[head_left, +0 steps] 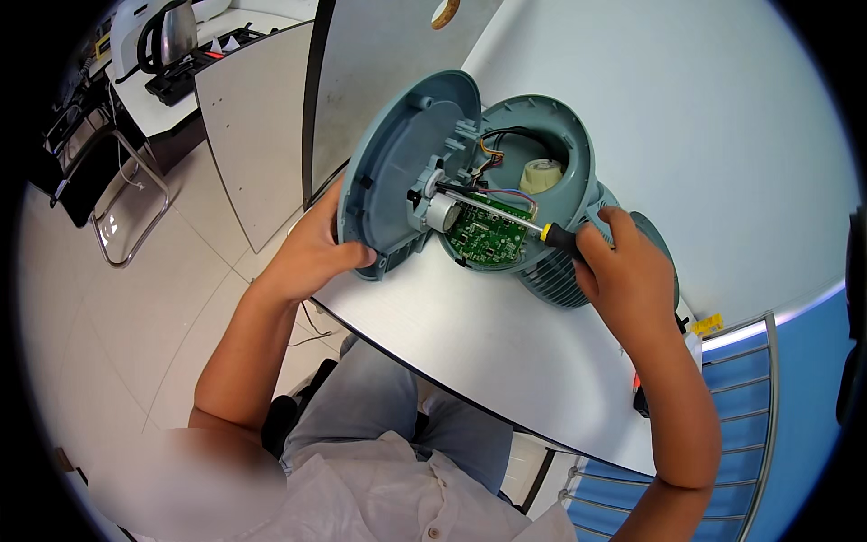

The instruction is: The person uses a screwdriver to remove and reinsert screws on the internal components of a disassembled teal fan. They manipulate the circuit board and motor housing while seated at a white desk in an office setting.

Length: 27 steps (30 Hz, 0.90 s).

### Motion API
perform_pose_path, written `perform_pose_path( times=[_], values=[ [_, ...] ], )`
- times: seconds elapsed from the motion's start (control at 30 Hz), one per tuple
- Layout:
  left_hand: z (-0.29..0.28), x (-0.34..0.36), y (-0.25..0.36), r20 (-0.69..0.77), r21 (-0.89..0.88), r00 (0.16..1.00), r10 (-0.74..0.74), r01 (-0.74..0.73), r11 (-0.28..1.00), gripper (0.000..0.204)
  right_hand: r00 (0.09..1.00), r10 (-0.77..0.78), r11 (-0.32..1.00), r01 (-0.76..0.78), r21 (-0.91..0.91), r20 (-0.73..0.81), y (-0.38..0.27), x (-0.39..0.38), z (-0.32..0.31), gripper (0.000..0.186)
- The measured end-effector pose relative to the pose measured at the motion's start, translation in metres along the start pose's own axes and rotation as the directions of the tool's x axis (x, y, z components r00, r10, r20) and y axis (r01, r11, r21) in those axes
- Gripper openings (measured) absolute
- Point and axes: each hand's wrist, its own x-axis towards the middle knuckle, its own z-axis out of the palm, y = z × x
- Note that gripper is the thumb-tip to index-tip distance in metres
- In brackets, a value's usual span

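My left hand [321, 248] grips the rim of a round grey-green plastic cover [388, 172], which stands tilted up with its inner side toward the right. My right hand [623, 266] is closed round the black and yellow handle of a screwdriver [506, 215]. Its shaft points left, and the tip reaches a small motor [440, 213] mounted on the cover. Between cover and housing sits a green circuit board [488, 237]. Coloured wires [492, 154] run from it into the open round housing [578, 144], where a cream-coloured part [541, 175] shows.
The appliance lies on a white table [452, 316] against a white wall. A grey partition [370, 81] rises behind the cover. A dark chair [113, 181] and a kettle [172, 36] are at the far left. A metal rack [741, 415] stands at the right.
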Motion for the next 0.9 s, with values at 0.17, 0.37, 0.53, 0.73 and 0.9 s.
perform_pose_path(
  times=[0.17,0.37,0.53,0.73,0.9],
  values=[
    [0.0,0.0,-0.001,0.0,0.023,1.0,0.012,-0.012,1.0,0.09,1.0,-0.003,0.999,0.003,0.045,-0.01,-0.001,-0.004,0.005,0.022],
    [-0.001,-0.001,0.0,-0.001,0.005,1.0,0.023,-0.023,1.0,0.09,0.998,0.058,0.993,-0.061,0.101,0.035,0.002,-0.003,0.001,0.019],
    [-0.002,0.0,0.001,0.014,0.014,1.0,0.018,-0.019,1.0,0.09,0.936,-0.257,0.957,0.213,-0.196,-0.238,0.006,0.002,0.015,0.024],
    [0.0,-0.001,0.001,0.012,-0.014,1.0,0.021,-0.021,1.0,0.088,0.99,-0.026,0.988,0.004,-0.155,-0.142,0.001,-0.002,0.023,0.023],
    [0.0,-0.001,0.001,-0.005,0.02,1.0,0.018,-0.018,1.0,0.089,0.985,0.136,0.988,-0.143,0.06,0.104,-0.008,0.0,0.0,0.023]
  ],
)
